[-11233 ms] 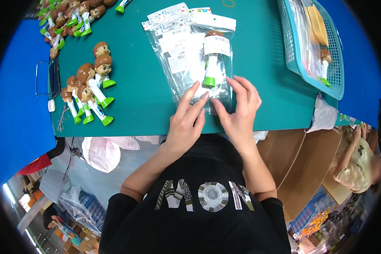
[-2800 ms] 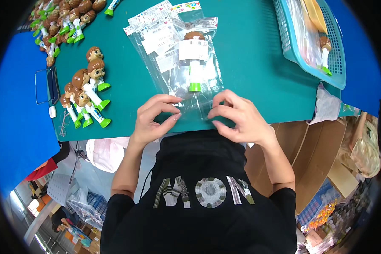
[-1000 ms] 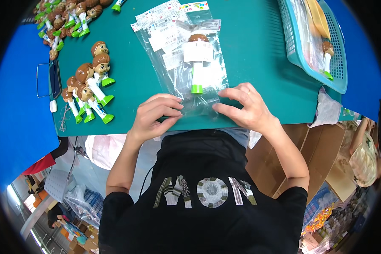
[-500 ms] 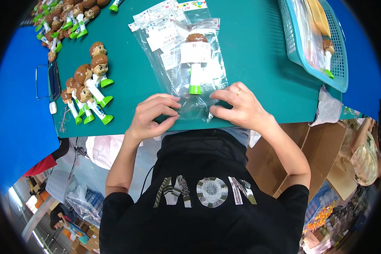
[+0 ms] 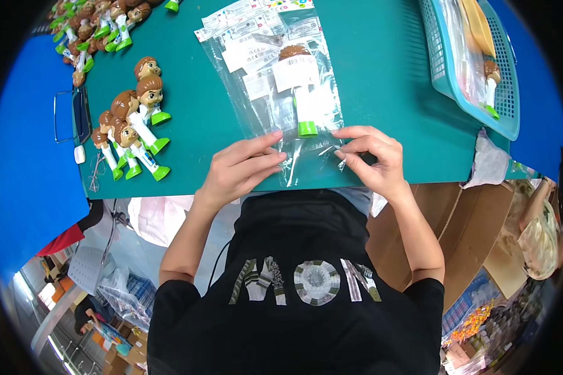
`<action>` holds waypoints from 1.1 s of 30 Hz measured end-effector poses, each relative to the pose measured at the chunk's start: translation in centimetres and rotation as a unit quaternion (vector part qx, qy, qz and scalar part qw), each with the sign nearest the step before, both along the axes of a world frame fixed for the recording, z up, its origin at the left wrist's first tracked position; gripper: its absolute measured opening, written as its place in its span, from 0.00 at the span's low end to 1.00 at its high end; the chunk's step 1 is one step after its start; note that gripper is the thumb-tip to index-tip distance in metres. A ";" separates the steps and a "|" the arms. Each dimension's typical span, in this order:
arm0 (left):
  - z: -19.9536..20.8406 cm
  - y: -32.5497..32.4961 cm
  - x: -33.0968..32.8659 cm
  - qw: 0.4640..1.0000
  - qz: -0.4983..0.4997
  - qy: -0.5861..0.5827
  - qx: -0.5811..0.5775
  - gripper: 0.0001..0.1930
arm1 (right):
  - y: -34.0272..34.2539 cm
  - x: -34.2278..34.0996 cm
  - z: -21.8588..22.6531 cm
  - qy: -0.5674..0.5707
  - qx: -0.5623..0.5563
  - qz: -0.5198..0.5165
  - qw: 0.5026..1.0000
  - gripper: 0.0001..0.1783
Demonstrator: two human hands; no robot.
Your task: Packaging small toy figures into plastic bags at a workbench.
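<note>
A toy figurine [image 5: 304,103] with brown hair, a white body and a green foot lies inside a clear plastic bag [image 5: 329,119] on the table in front of me. A white label covers the figurine's face. My left hand [image 5: 245,164] pinches the bag's near left edge, thumb hidden beneath its fingers. At the near right edge, my right hand [image 5: 375,159] holds the film between thumb and fingers. Under and left of this bag lie several other clear bags [image 5: 244,94] with printed headers.
Several loose figurines [image 5: 131,119] lie on the green table [image 5: 388,75] to the left, with a larger pile [image 5: 97,31] at the far left. A turquoise basket [image 5: 475,106] holding bags and a figurine stands right. Below the table edge is an open cardboard box [image 5: 428,215].
My left hand has shifted slightly right, and its fingers have closed on the bag's edge. The bag's near end has moved right and now lies flatter between both hands.
</note>
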State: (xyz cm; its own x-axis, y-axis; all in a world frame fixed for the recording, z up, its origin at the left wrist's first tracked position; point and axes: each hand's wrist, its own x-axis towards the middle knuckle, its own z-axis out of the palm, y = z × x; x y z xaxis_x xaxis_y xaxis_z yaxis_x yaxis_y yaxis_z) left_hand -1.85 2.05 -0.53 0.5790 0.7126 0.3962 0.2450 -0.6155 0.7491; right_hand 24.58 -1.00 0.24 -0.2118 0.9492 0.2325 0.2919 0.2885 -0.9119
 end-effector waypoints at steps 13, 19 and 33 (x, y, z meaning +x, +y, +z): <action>1.0 -0.7 1.9 1.000 -0.011 0.007 -0.022 0.12 | -0.6 -0.1 -0.3 0.016 0.036 0.029 0.999 0.08; 0.9 -0.5 1.9 0.998 -0.040 0.041 0.037 0.11 | -0.8 0.1 -0.1 -0.022 0.080 0.015 0.996 0.10; 1.3 -0.3 0.3 0.991 -0.127 0.017 -0.023 0.08 | -1.8 0.1 -0.4 -0.113 0.155 0.130 0.973 0.07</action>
State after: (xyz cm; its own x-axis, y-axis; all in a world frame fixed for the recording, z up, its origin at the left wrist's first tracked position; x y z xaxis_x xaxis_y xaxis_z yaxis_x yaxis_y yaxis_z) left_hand -1.54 1.74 0.79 0.7545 0.5587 0.3444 0.1118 -0.6265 0.7714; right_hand 24.73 -2.79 -0.18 -0.5145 0.7481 0.4191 0.3545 0.6306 -0.6905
